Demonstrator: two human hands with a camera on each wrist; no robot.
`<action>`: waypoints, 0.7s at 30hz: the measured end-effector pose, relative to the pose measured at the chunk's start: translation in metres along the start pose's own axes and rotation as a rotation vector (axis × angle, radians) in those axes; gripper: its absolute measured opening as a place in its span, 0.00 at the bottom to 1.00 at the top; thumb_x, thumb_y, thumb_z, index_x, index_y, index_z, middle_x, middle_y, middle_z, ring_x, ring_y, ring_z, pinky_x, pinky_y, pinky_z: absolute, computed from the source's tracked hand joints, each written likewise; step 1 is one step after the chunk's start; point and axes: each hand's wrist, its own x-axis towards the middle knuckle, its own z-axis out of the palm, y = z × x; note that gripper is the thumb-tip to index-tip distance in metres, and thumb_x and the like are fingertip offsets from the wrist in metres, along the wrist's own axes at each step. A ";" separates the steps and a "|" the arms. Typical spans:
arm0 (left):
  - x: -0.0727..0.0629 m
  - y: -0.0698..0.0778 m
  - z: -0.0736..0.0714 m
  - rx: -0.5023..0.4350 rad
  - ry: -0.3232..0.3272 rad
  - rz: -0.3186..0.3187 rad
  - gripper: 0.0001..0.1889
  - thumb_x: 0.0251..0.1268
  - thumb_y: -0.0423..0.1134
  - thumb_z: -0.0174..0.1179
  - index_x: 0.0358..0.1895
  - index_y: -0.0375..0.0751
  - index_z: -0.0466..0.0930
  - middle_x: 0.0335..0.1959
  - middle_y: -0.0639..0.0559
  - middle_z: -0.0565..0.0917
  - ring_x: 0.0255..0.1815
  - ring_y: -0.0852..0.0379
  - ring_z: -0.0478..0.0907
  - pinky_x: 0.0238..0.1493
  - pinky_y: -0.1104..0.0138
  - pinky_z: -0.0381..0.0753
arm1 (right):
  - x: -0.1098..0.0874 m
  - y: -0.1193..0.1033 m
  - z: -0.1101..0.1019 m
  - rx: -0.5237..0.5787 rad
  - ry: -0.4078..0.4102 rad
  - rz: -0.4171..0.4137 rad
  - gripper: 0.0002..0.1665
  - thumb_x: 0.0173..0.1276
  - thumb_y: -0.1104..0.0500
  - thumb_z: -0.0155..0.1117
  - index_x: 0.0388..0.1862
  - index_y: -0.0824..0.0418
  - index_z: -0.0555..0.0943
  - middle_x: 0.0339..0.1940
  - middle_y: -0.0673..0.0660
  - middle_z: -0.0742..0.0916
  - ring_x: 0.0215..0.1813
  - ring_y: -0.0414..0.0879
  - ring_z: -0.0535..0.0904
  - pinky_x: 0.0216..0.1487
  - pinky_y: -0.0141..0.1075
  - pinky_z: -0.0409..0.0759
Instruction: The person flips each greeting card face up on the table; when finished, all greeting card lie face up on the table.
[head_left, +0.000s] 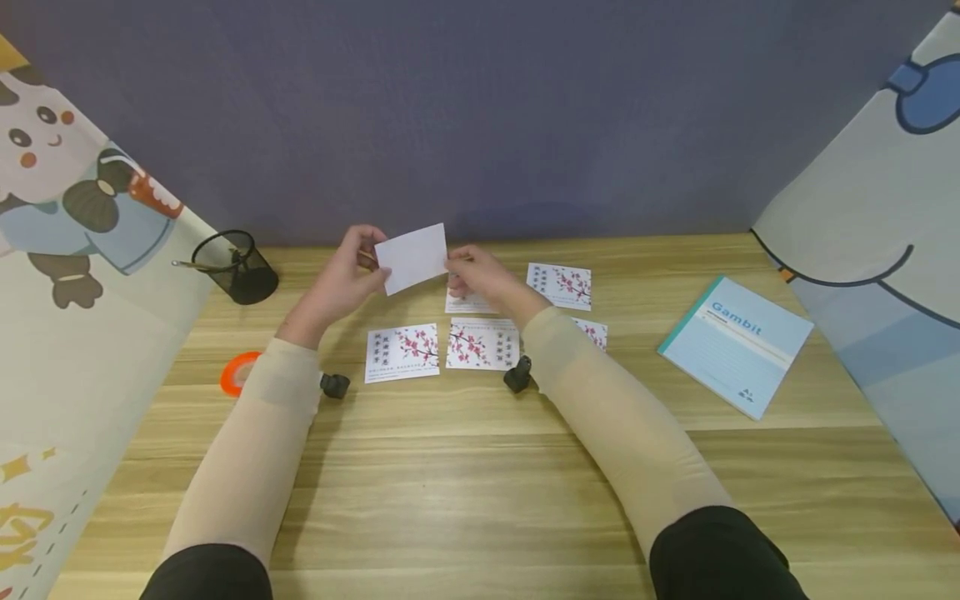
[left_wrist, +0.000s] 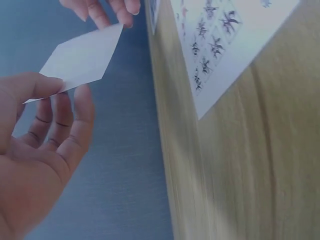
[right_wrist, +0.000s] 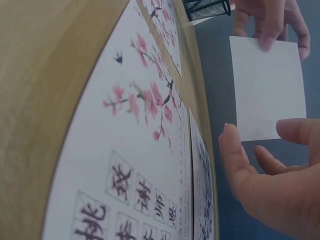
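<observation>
A card with its blank white side showing (head_left: pixel 412 258) is held up above the back of the table. My left hand (head_left: pixel 343 283) pinches its left end between thumb and fingers. At the opposite end, the thumb and fingers of my right hand (head_left: pixel 483 279) pinch the lower corner. Below lie several cards printed with pink blossom and dark characters: one at the front left (head_left: pixel 402 352), one beside it in the middle (head_left: pixel 482 343), one at the back right (head_left: pixel 559 286). Another blossom card (head_left: pixel 591 332) is partly hidden by my right forearm, and one behind it by my right hand.
At the back left stands a black mesh pen holder (head_left: pixel 247 271) with a pen in it. A roll of orange tape (head_left: pixel 238 374) lies beside my left forearm. To the right is a light blue Gambit notebook (head_left: pixel 737 346). A dark partition (head_left: pixel 480 125) rises along the table's back edge.
</observation>
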 end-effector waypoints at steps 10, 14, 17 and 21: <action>0.000 0.002 0.009 0.250 0.046 0.169 0.21 0.77 0.26 0.57 0.69 0.32 0.69 0.54 0.39 0.74 0.50 0.48 0.78 0.52 0.60 0.85 | 0.002 0.002 -0.004 0.090 0.000 0.000 0.28 0.87 0.56 0.51 0.79 0.65 0.67 0.73 0.67 0.79 0.63 0.57 0.84 0.67 0.44 0.87; -0.002 0.004 0.012 0.341 0.062 0.236 0.19 0.76 0.25 0.55 0.67 0.31 0.72 0.52 0.39 0.75 0.50 0.46 0.80 0.53 0.54 0.87 | 0.005 0.002 -0.004 0.190 -0.010 0.013 0.28 0.89 0.56 0.48 0.80 0.67 0.66 0.73 0.70 0.79 0.65 0.61 0.83 0.69 0.47 0.86; -0.004 0.005 0.013 0.391 0.077 0.296 0.18 0.76 0.24 0.55 0.65 0.33 0.73 0.51 0.39 0.77 0.50 0.45 0.81 0.51 0.55 0.87 | 0.007 0.002 -0.004 0.303 -0.006 0.044 0.27 0.89 0.55 0.47 0.79 0.67 0.68 0.73 0.72 0.78 0.61 0.60 0.84 0.64 0.45 0.88; -0.006 0.004 0.015 0.416 0.064 0.348 0.17 0.75 0.24 0.55 0.63 0.34 0.74 0.51 0.39 0.79 0.48 0.45 0.82 0.51 0.55 0.88 | 0.008 0.002 -0.005 0.412 0.000 0.068 0.26 0.90 0.53 0.45 0.74 0.68 0.72 0.73 0.73 0.78 0.65 0.63 0.84 0.61 0.43 0.90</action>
